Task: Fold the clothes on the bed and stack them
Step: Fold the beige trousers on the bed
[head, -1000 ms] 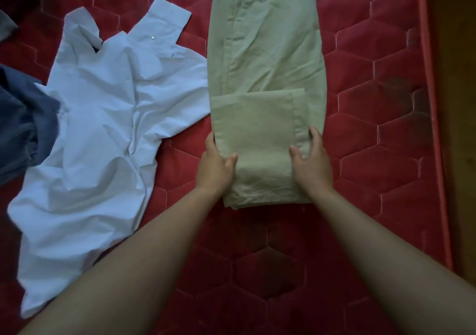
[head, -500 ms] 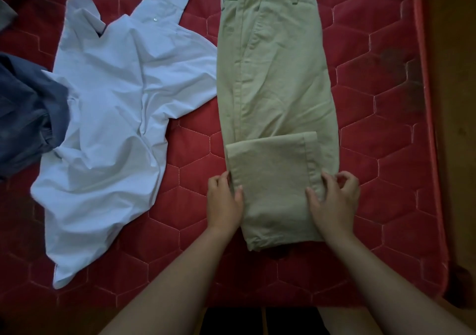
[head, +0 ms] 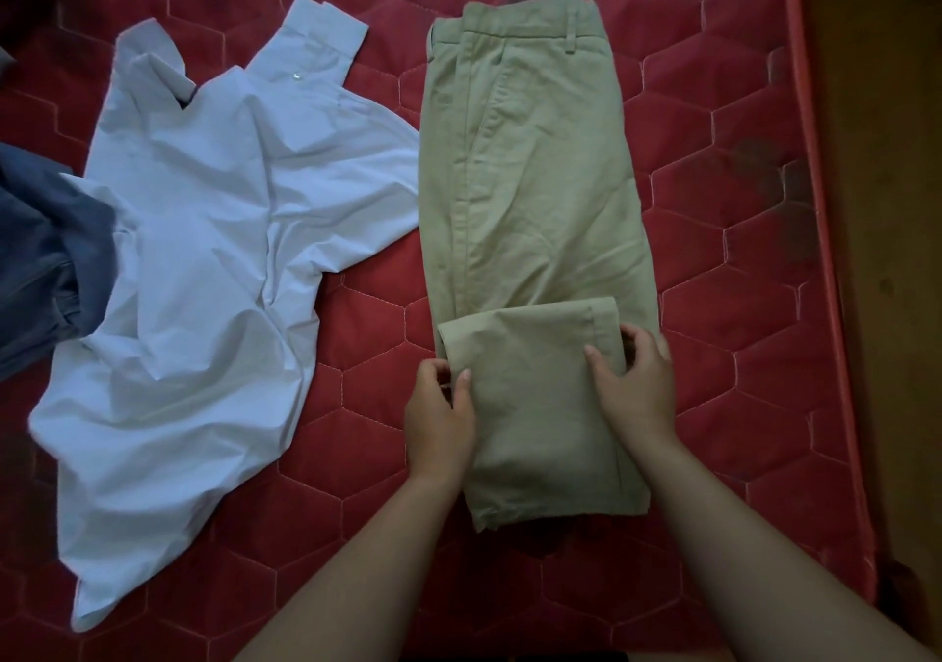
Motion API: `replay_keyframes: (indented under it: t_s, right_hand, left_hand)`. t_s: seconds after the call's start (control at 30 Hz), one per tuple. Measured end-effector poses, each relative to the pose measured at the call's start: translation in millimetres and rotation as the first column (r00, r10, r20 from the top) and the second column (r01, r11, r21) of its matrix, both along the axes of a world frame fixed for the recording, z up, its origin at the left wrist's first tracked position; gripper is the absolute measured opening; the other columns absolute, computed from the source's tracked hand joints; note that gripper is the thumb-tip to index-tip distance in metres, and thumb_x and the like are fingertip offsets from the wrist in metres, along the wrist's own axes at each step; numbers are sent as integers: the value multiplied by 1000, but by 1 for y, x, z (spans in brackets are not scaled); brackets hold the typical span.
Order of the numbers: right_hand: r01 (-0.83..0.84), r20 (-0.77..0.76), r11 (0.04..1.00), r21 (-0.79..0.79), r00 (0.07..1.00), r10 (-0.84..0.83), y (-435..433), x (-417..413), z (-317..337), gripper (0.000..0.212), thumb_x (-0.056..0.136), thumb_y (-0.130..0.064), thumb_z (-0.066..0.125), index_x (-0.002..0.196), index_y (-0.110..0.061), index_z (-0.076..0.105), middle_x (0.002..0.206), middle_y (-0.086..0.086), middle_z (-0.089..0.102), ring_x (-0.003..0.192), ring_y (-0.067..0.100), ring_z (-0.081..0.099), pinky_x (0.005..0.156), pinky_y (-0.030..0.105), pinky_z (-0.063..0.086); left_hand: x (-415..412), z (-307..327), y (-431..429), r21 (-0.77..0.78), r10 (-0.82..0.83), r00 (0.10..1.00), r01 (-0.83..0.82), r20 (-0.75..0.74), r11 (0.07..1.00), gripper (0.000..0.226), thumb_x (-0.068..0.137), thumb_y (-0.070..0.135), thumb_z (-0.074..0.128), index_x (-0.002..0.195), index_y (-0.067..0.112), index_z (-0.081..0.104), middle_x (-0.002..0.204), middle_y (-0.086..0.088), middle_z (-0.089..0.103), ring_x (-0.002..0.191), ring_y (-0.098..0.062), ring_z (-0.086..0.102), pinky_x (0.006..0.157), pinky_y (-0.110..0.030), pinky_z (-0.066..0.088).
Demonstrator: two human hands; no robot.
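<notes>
grip: left hand point(head: 441, 409) and right hand point(head: 634, 386) pinch near folded end of long khaki cotton trousers point(head: 530, 192) | risk: uneven lift may skew fold, layers slip apart

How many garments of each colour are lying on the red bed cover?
Khaki: 1, the trousers
Pale bluish white: 1, the shirt
Dark blue: 1, the bunched garment, partly out of view
Total: 3
</notes>
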State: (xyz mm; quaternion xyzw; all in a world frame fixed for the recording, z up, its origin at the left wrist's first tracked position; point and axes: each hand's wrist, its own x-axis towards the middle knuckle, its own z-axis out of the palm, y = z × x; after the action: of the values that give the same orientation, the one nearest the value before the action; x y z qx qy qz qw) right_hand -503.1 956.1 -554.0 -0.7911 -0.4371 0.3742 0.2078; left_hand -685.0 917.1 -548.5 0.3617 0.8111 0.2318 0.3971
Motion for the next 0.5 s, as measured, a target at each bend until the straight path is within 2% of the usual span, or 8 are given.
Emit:
replay_keyframes:
  t_s: [0.03,0.1,0.17,0.23,0.4,0.5]
  right_hand:
    - [-8,6,1000,-8,1000,8,4,0,0,41,82,-23,68,119,-13,54,115,-4,53,105,10,49,90,23,39]
    - [8,-22,1000,-5,1000,-8,10,2,2,33,82,-21,69,112,-17,55,109,-5,57,98,9,53,84,22,43]
    - [29,-47,999,18,998,-29,13,4,5,30,81,-18,69,104,-26,53,97,-8,60,83,5,56,69,12,42]
    - [48,-71,997,56,996,-44,16,7,11,33,80,-16,70,103,-29,52,89,-10,59,75,4,56,61,5,40]
    - [180,-214,956,233,968,-130,67,11,39,36,78,-11,72,105,-26,53,84,-9,59,71,-2,56,64,5,43]
    - [153,-221,954,257,971,-96,129,10,47,33,80,-14,71,107,-21,53,85,-6,63,63,-9,54,60,5,43]
  left_hand:
    - [0,1,1,5,9,1000,-9,20,1000,9,92,28,54,94,19,51,79,13,58,71,2,54,57,-6,38]
    - [0,4,4,23,26,998,-28,50,999,7,93,27,54,93,20,51,79,13,58,72,4,55,57,-4,38]
    - [0,5,11,53,36,997,-39,70,998,6,92,26,55,92,22,51,81,14,59,75,5,56,60,-4,38]
    - [0,9,20,92,27,996,-35,88,995,6,91,25,56,90,22,52,81,13,59,74,6,55,61,-5,39]
    - [-1,27,71,245,-14,993,-15,116,969,9,90,26,57,86,27,50,80,8,59,70,0,54,62,-10,39]
    - [-3,37,125,328,-14,994,-24,112,945,7,92,25,56,88,22,50,79,10,57,69,8,53,63,-8,40]
